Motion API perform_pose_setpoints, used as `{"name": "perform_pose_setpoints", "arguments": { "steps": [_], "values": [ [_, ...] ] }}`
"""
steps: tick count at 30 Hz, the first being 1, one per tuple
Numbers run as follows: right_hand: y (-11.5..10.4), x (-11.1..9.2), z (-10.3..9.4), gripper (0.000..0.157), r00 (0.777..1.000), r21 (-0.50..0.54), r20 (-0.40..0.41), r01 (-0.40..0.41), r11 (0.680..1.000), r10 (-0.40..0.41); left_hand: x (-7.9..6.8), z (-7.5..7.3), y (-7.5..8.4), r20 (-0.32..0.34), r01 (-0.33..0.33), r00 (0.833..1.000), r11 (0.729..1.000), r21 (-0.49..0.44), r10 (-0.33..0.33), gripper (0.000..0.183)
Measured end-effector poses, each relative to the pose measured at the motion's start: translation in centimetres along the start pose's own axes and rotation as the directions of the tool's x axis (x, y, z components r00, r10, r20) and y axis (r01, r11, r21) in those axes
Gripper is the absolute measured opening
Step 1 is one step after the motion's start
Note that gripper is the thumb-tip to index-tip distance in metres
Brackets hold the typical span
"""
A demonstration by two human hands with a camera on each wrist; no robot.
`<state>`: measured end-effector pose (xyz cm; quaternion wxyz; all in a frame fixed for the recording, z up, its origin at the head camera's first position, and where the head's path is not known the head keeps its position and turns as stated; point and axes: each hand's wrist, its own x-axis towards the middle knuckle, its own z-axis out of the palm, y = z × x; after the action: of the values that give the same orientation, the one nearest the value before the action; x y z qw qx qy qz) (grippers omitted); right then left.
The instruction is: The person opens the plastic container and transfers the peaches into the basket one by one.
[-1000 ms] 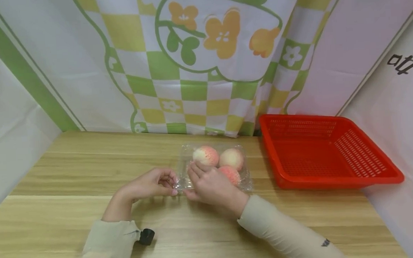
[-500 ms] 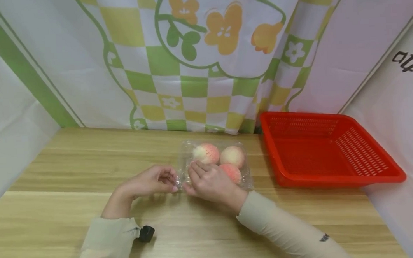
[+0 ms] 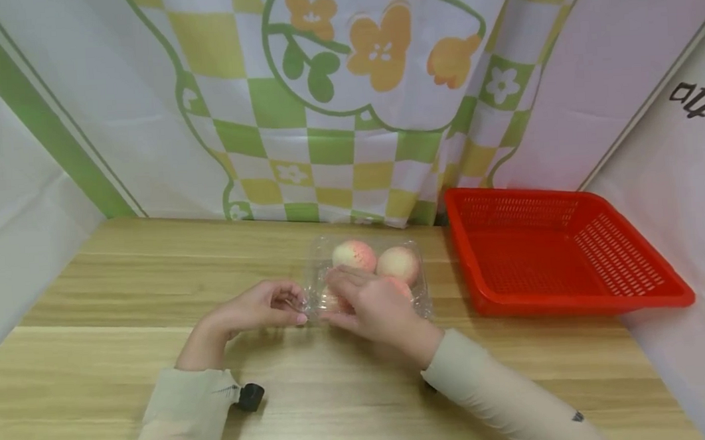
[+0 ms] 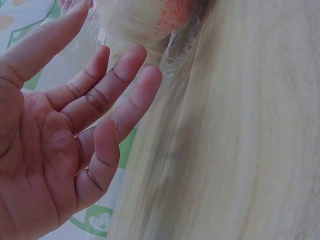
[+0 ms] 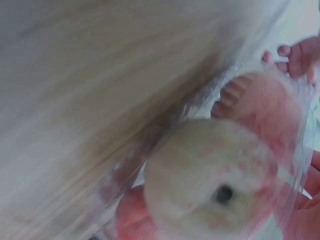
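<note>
A clear plastic box [image 3: 419,303] holding several pink-and-cream peaches [image 3: 397,265] sits on the wooden table. My right hand [image 3: 381,308] lies over its front part with fingers extended, hiding much of the front peaches. In the right wrist view, a peach [image 5: 210,175] with a dark stem hollow shows through the plastic, and part of the right hand [image 5: 307,220] appears at the right edge. My left hand [image 3: 264,308] is at the box's front left corner, thumb tip right at its edge. The left wrist view shows that hand's [image 4: 55,145] fingers loosely bent, palm bare.
A red plastic basket [image 3: 475,286] with perforated sides stands to the right of the box. Behind the wooden table [image 3: 314,408] hangs a checked, flowered cloth [image 3: 337,148]. White sheets border both sides.
My right hand has shifted slightly right over the box, uncovering more of the plastic at the front left and covering more of the front right peach. The left hand stays nearly still.
</note>
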<state>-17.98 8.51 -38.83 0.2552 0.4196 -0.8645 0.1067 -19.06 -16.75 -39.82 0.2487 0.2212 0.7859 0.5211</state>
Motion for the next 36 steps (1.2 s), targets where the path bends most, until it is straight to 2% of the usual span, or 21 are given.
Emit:
{"name": "perform_pose_setpoints", "arguments": {
  "steps": [2, 6, 10, 15, 22, 26, 29, 33, 36],
  "values": [
    [0.4, -0.3, -0.5, 0.059, 0.999, 0.073, 0.010, -0.052, 0.996, 0.052, 0.0, 0.1, -0.1, -0.005, 0.001, 1.000, 1.000, 0.000, -0.001, 0.033],
    [1.5, -1.2, -1.5, 0.068, 0.994, 0.184, 0.014, -0.105, 0.977, 0.104, 0.1, 0.2, -0.2, -0.015, 0.002, 1.000, 1.000, 0.010, -0.002, 0.033],
    [2.7, -2.4, -2.6, 0.076, 0.986, 0.228, 0.028, -0.164, 0.960, 0.162, 0.1, 0.2, 0.0, -0.022, 0.005, 1.000, 1.000, 0.029, -0.005, 0.032],
    [4.0, -4.3, -3.8, 0.084, 0.964, 0.273, 0.134, -0.260, 0.926, 0.231, 0.3, 0.5, 0.2, -0.027, 0.003, 1.000, 0.999, 0.038, -0.002, 0.030],
    [5.3, -6.7, -4.3, 0.097, 0.932, 0.285, 0.232, -0.339, 0.897, 0.279, 0.4, 0.8, 0.2, -0.021, 0.014, 1.000, 0.999, 0.030, -0.013, 0.026],
    [5.9, -7.5, -4.2, 0.104, 0.927, 0.339, 0.252, -0.353, 0.872, 0.278, 0.4, 0.8, 0.1, -0.019, 0.014, 1.000, 1.000, 0.024, -0.014, 0.024],
    [6.2, -8.0, -4.2, 0.105, 0.920, 0.362, 0.277, -0.367, 0.857, 0.277, 0.5, 1.0, 0.0, -0.017, 0.012, 1.000, 1.000, 0.016, -0.012, 0.025],
    [6.4, -8.6, -4.4, 0.100, 0.898, 0.370, 0.325, -0.411, 0.833, 0.298, 0.5, 1.1, 0.0, -0.021, 0.019, 1.000, 1.000, 0.008, -0.019, 0.025],
    [6.5, -8.7, -4.6, 0.097, 0.893, 0.365, 0.331, -0.420, 0.831, 0.306, 0.5, 1.2, 0.1, -0.024, 0.020, 1.000, 1.000, 0.004, -0.020, 0.025]
  ]
}}
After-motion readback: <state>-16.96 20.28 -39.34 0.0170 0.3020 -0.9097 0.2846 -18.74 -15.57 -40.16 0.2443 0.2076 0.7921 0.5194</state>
